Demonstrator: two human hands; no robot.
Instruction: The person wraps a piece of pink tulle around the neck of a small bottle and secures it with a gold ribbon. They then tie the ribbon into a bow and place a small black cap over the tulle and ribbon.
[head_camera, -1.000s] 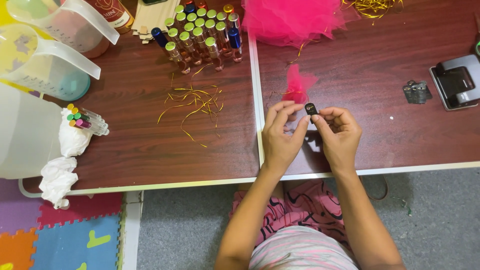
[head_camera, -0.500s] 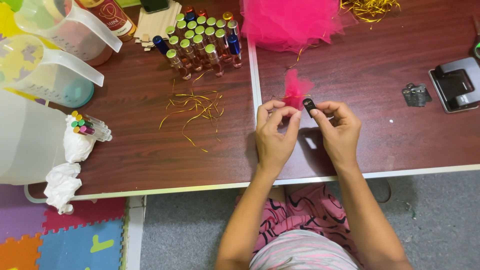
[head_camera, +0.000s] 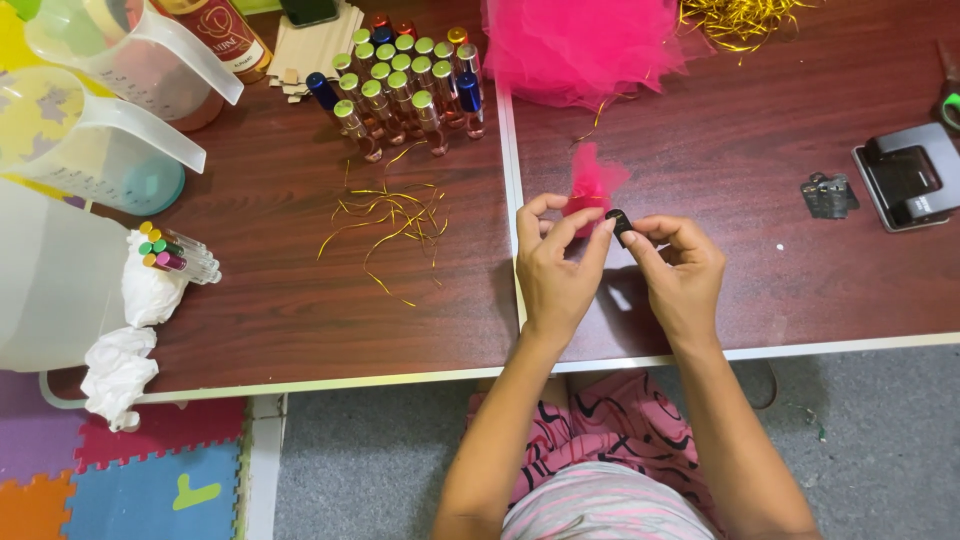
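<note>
Left hand (head_camera: 556, 272) pinches a pink tulle bundle (head_camera: 592, 186); right hand (head_camera: 682, 275) grips its small black cap (head_camera: 619, 222). Bundle's contents are hidden.

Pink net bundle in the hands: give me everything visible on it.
The pink net bundle is a small gathered tuft of bright pink mesh fabric, soft and see-through at its frayed edges. It fans upward from a pinched base, held just above the dark wooden table. The left hand pinches that base with thumb and fingers; the right hand holds a small black cap-like piece against it. What the fabric wraps is hidden.
</note>
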